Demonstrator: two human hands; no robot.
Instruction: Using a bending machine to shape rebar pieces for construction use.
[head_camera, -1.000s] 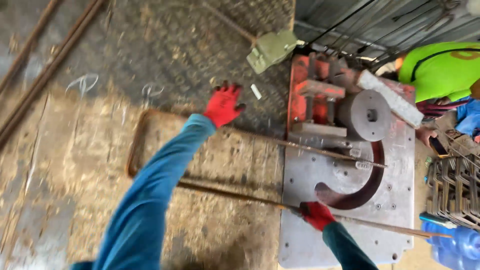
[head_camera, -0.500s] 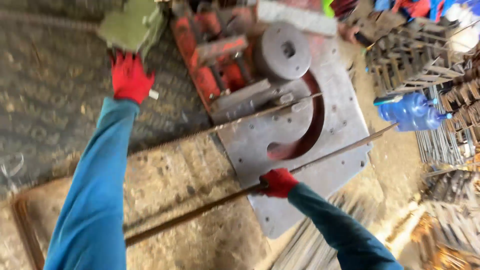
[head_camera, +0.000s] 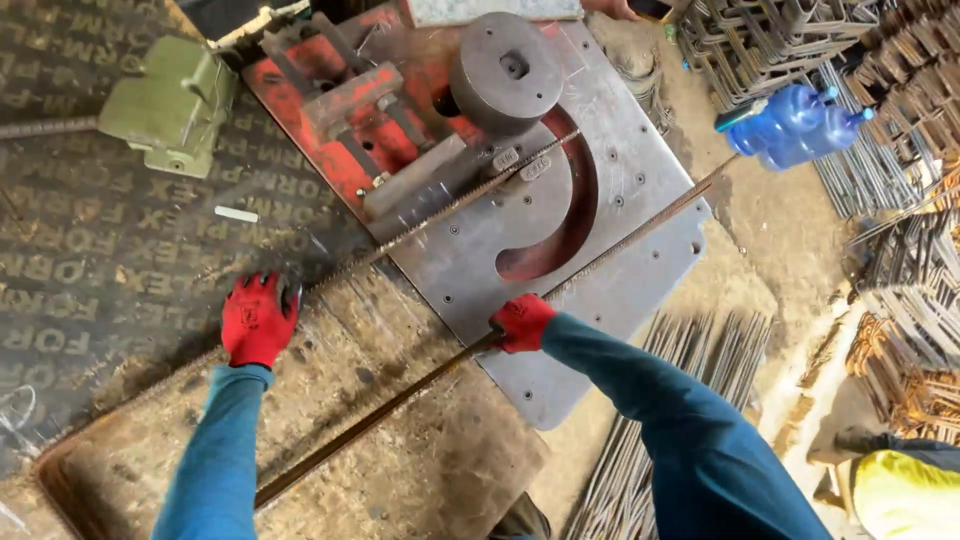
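**Two Gloved Hands on a Bent Steel Rod**

Dark printed boards and worn timber made up the worktop (head_camera: 120, 260), with a grey steel plate (head_camera: 600, 290) bolted across it. Both arms reached forward in blue sleeves, hands in red gloves. The left hand (head_camera: 257, 320) lay palm down, fingers curled over one leg of the ribbed steel rod (head_camera: 440, 215), pressing it to the boards. That leg ran up and away from the left hand, passing beside the round bending disc (head_camera: 510, 70). The right hand (head_camera: 522, 322) was closed tight around the rod's other leg, at the plate's near edge, wrist bent inward. Beyond the right hand lay a blue water bottle (head_camera: 790, 125) and stacked bent stirrups (head_camera: 900, 150). Past the left hand stood a green metal block (head_camera: 175, 105).
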